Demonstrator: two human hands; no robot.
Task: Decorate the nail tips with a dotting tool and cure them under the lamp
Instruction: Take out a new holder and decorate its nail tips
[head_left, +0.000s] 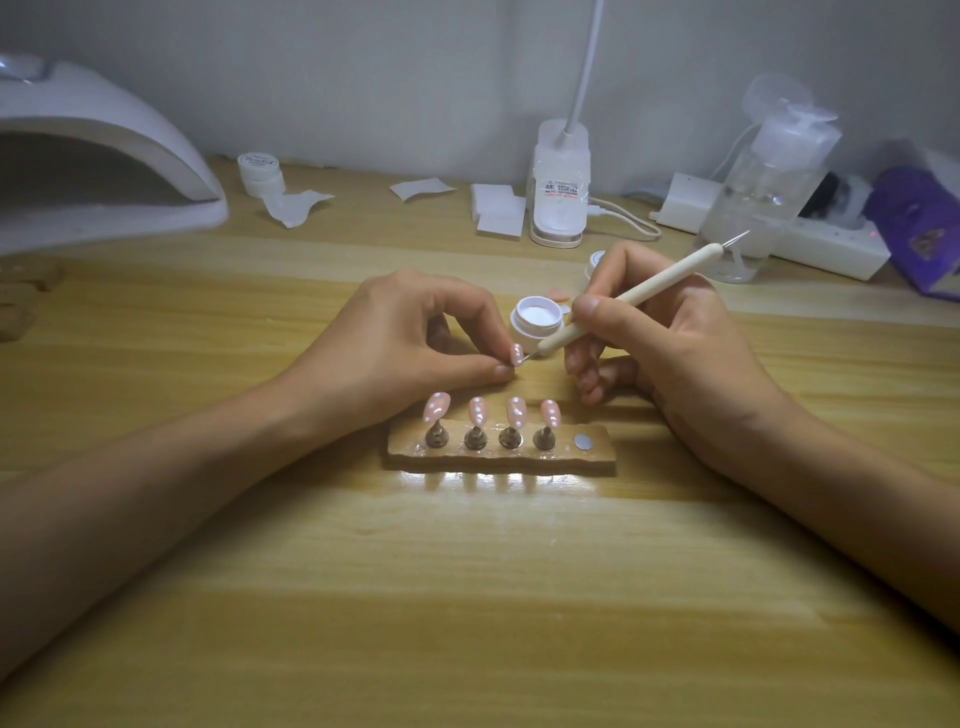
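Observation:
My left hand (410, 338) pinches a small pink nail tip (517, 354) between thumb and forefinger. My right hand (670, 332) holds a cream dotting tool (628, 299) like a pen, its lower metal point touching that tip. Just behind them stands an open white gel pot (536, 318). In front lies a wooden holder (501, 451) with several pink nail tips (488, 409) dotted white on metal stands; its rightmost magnet spot (583, 442) is bare. The white curing lamp (98, 156) sits at the far left.
A closed white jar (261, 173), torn wipes (296, 205) and white pads (498, 210) lie at the back. A desk lamp base (560, 182), a clear pump bottle (763, 182), a power strip (826, 244) and a purple packet (919, 228) stand at the back right.

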